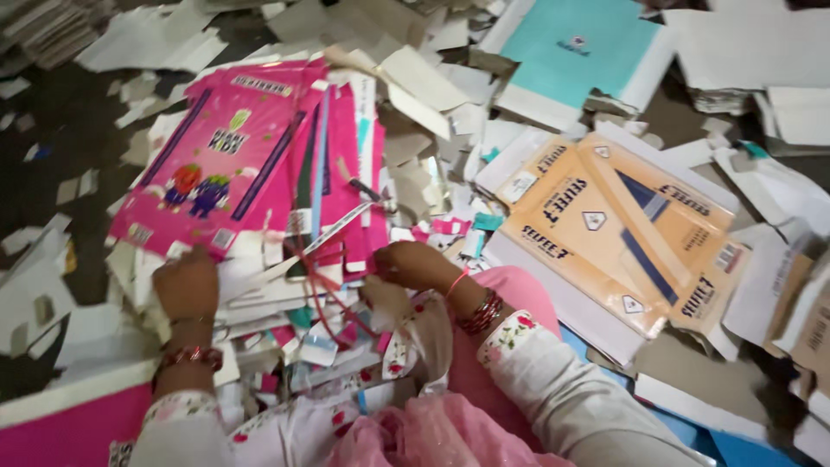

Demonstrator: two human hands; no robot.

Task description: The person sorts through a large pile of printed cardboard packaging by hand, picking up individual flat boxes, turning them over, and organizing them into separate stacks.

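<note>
A stack of pink printed carton blanks (226, 156) was found on the littered floor (60, 130). The left hand (186, 285) was pressed closed on its near edge; the right hand (413, 264) was pinched narrow on a red tying string (316, 277). The string lay loose and unknotted; orange carton blanks (618, 229) beside it were left unbundled.
</note>
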